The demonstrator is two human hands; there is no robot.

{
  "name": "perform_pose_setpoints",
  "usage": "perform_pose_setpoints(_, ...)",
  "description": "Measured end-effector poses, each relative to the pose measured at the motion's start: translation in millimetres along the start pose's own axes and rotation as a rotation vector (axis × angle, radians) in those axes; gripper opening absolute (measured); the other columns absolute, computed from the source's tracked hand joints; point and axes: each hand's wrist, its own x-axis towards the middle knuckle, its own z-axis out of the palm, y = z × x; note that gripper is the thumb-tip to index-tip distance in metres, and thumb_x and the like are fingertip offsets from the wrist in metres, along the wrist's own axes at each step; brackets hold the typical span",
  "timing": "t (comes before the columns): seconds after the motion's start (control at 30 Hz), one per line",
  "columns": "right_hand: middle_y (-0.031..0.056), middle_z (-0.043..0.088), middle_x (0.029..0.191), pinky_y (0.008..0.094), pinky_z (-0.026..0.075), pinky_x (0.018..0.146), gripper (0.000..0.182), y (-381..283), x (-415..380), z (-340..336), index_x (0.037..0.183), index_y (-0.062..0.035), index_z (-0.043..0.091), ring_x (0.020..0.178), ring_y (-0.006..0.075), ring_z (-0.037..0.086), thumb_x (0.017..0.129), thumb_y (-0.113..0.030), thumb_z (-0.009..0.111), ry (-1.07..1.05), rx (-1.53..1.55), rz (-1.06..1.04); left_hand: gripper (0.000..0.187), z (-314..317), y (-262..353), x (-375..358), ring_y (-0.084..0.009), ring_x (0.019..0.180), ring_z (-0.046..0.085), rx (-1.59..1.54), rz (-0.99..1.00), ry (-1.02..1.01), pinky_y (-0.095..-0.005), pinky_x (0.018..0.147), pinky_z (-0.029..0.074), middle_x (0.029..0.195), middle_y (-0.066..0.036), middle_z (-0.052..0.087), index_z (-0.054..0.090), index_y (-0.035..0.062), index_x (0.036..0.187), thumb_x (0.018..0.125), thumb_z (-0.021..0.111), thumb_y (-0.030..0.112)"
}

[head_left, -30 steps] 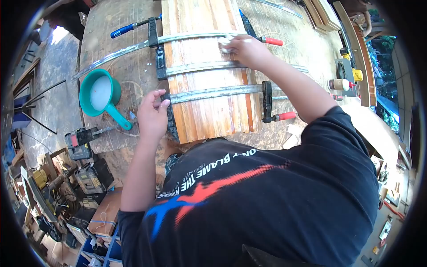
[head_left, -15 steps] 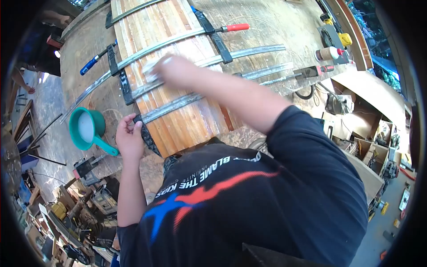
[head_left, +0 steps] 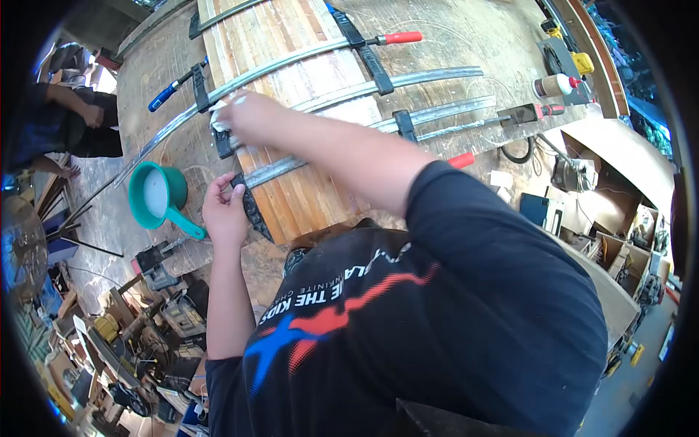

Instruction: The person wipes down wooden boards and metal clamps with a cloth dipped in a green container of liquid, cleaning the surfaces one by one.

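Observation:
A glued wooden panel (head_left: 306, 200) of narrow strips lies on the workbench, wet and whitish in places, with several metal bar clamps across it. My right hand (head_left: 251, 120) is closed on a crumpled white cloth (head_left: 218, 118) at the panel's left edge, by a clamp's black jaw. My left hand (head_left: 224, 211) is at the near left corner, thumb and fingertips closed on the end of the nearest bar clamp (head_left: 251, 204). Just left of that hand stands a green dipper (head_left: 178, 191) holding whitish liquid.
A glue bottle (head_left: 555, 86) with a red tip lies at the bench's right side, near a yellow-and-black power tool (head_left: 579, 64). A red-handled clamp (head_left: 524, 113) lies nearby. Another person (head_left: 65, 120) stands beyond the left edge. Tools and wood scraps crowd the floor.
My right hand has moved left with the cloth, from mid-panel to its left edge. My left hand stays at the clamp end. The view has shifted slightly, and more of the other person shows.

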Motion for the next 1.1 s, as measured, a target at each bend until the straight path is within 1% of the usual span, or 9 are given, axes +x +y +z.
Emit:
perform_pose_setpoints(0.07,0.0194,0.074,0.104,0.0462,0.057,0.089,0.024,40,-36,-9,0.104,-0.0090,0.077,0.100,0.0357,0.071,0.082,-0.012,0.068,0.018,-0.031,-0.076,0.032,1,-4,1,-0.0118,0.088,0.067,0.023,0.093,0.028,-0.0281,0.081,0.055,0.114,-0.008,0.071,0.065,0.0027,0.126,0.094,0.070,0.001)
perform_pose_setpoints(0.17,0.0170,0.075,0.111,0.0411,0.058,0.089,0.044,58,-87,-115,0.127,-0.0114,0.073,0.102,0.0277,0.073,0.084,-0.002,0.071,-0.360,-0.095,0.410,0.032,3,-2,-3,-0.0130,0.087,0.067,0.051,0.112,0.046,-0.0292,0.081,0.055,0.116,-0.009,0.072,0.066,0.0040,0.125,0.094,0.071,0.001)
perform_pose_setpoints(0.4,0.0172,0.076,0.111,0.0437,0.059,0.090,0.030,50,-88,-71,0.121,-0.0111,0.075,0.100,0.0329,0.073,0.093,-0.011,0.065,0.053,0.013,0.493,0.028,-1,6,-4,-0.0122,0.082,0.067,0.075,0.127,0.026,-0.0279,0.079,0.054,0.111,-0.007,0.071,0.068,0.0047,0.120,0.092,0.072,0.002)
perform_pose_setpoints(0.47,0.0173,0.074,0.097,0.0421,0.057,0.088,0.029,7,-56,-13,0.110,-0.0083,0.076,0.095,0.0355,0.072,0.083,-0.005,0.066,0.128,-0.191,0.136,0.029,0,6,-4,-0.0092,0.084,0.065,0.089,0.146,0.010,-0.0259,0.079,0.052,0.110,-0.005,0.070,0.066,0.0035,0.122,0.094,0.070,0.001)
perform_pose_setpoints(0.67,0.0181,0.073,0.117,0.0405,0.055,0.097,0.053,3,-45,0,0.127,-0.0118,0.072,0.107,0.0342,0.069,0.077,0.003,0.065,0.089,-0.041,-0.048,0.029,-14,11,5,-0.0103,0.084,0.065,0.121,0.198,-0.125,-0.0267,0.078,0.053,0.109,-0.004,0.070,0.068,0.0054,0.122,0.093,0.072,0.003)
perform_pose_setpoints(0.8,0.0157,0.076,0.104,0.0416,0.059,0.086,0.041,46,-112,-105,0.124,-0.0128,0.073,0.094,0.0331,0.074,0.084,-0.006,0.067,-0.179,-0.493,0.539,0.027,-20,7,7,-0.0167,0.086,0.068,0.078,0.258,-0.204,-0.0304,0.080,0.055,0.113,-0.009,0.068,0.069,0.0055,0.119,0.092,0.072,0.003)
perform_pose_setpoints(0.97,0.0161,0.076,0.106,0.0417,0.058,0.091,0.025,-7,-147,-74,0.115,-0.0123,0.077,0.099,0.0339,0.073,0.093,-0.015,0.064,0.369,-0.282,0.852,0.027,-26,10,14,-0.0198,0.085,0.070,0.114,0.384,-0.240,-0.0331,0.080,0.057,0.113,-0.012,0.066,0.069,0.0060,0.119,0.093,0.072,0.004)
perform_pose_setpoints(1.07,0.0195,0.070,0.114,0.0432,0.053,0.097,0.024,-47,-116,-7,0.107,-0.0026,0.075,0.106,0.0335,0.067,0.084,-0.009,0.068,0.451,-0.139,0.833,0.027,-27,11,14,-0.0209,0.083,0.069,0.135,0.382,-0.258,-0.0337,0.080,0.057,0.115,-0.014,0.065,0.069,0.0062,0.119,0.092,0.073,0.005)
perform_pose_setpoints(1.1,0.0178,0.072,0.106,0.0402,0.053,0.097,0.023,-26,-118,36,0.104,-0.0032,0.076,0.105,0.0327,0.066,0.082,-0.008,0.069,0.405,-0.488,0.289,0.026,-27,11,16,-0.0212,0.084,0.069,0.134,0.384,-0.266,-0.0337,0.080,0.057,0.116,-0.014,0.065,0.069,0.0062,0.119,0.092,0.073,0.005)
